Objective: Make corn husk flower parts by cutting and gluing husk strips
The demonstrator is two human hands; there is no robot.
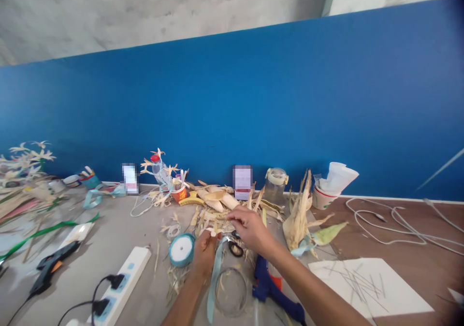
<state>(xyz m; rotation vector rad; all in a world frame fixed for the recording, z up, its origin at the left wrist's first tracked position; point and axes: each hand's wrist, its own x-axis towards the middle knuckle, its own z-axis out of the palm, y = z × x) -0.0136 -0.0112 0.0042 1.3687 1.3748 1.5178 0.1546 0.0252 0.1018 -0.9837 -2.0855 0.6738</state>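
My left hand [205, 249] is closed around a small pale piece of dried corn husk [214, 231]. Just right of it and slightly higher, my right hand [250, 226] has its fingers pinched together; anything between them is too small to make out. A roll of light-blue ribbon [181, 249] lies against the left hand, and a strip of blue ribbon [215, 280] hangs down beside that wrist. Black-handled scissors [235, 248] lie under the right hand. Behind both hands is a heap of dried corn husks [217, 198].
A blue glue gun [268, 287] and a coil of wire [231, 291] lie near my forearms. To the left are a power strip [125, 280] and a black glue gun [54, 265]. A lidded jar [276, 185], paper cup [324, 196] and white sheet [373, 287] are on the right.
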